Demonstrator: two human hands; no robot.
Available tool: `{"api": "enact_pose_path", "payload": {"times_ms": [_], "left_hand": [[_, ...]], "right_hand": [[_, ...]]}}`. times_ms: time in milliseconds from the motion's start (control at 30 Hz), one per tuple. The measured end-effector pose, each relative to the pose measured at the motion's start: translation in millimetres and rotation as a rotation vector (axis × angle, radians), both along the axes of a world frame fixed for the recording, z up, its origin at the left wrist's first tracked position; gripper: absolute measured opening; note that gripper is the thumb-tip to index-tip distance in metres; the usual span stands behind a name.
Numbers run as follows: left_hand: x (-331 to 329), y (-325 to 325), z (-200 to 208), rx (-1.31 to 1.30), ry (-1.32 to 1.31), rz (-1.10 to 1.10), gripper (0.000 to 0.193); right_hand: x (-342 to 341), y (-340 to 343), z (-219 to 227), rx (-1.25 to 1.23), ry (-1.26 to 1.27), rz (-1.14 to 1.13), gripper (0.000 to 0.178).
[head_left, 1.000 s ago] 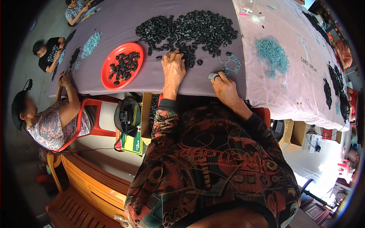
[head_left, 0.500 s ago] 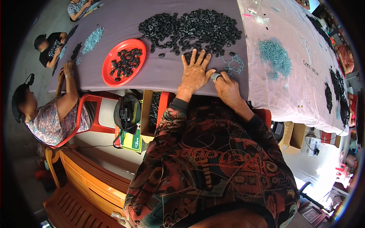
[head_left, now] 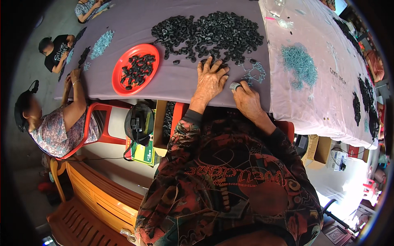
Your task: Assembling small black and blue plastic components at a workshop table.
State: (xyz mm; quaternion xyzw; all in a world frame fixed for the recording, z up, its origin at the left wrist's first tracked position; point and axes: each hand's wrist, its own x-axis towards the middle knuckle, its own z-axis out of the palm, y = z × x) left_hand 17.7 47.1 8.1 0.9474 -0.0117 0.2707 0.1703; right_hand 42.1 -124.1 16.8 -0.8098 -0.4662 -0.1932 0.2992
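My left hand [head_left: 210, 82] lies palm down on the purple cloth with fingers apart, its fingertips touching a few small black pieces [head_left: 213, 61] at the near edge of a large heap [head_left: 227, 33]. Just right of it, apart from it, my right hand [head_left: 248, 100] rests near the table's edge. Its fingers are curled, with a grey cover [head_left: 234, 85] on one fingertip; anything pinched there is too small or hidden to name. Beyond the right hand lie scattered thin blue-silver pieces [head_left: 255, 73]. A red oval plate [head_left: 116, 78] with several black pieces stands to the left.
A purple cloth [head_left: 176, 82] and a pink cloth [head_left: 303, 110] cover the table. More thin blue-silver pieces [head_left: 299, 63] are piled on the pink side. At the left, a co-worker [head_left: 67, 123] sits on a red chair [head_left: 107, 119]. An open carton [head_left: 161, 123] stands below the table edge.
My right hand has drawn back from my left hand, toward the lower right, and they no longer meet. The left hand's fingers have bent a little over the black pieces.
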Motion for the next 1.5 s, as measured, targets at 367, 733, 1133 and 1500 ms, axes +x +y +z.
{"api": "enact_pose_path", "payload": {"times_ms": [367,733,1133,1500], "left_hand": [[-1,7,9,-0.107,-0.267,0.221,0.017],[-7,40,6,-0.071,-0.316,0.381,0.018],[0,67,-15,0.176,-0.143,0.485,0.032],[-8,63,8,-0.201,-0.706,0.598,0.019]], "right_hand": [[1,-1,-3,-0.036,-0.005,0.011,0.012],[0,-2,-7,-0.026,0.006,0.009,0.012],[2,-1,-9,0.001,-0.027,0.006,0.012],[3,0,-10,-0.022,-0.049,0.019,0.012]]}}
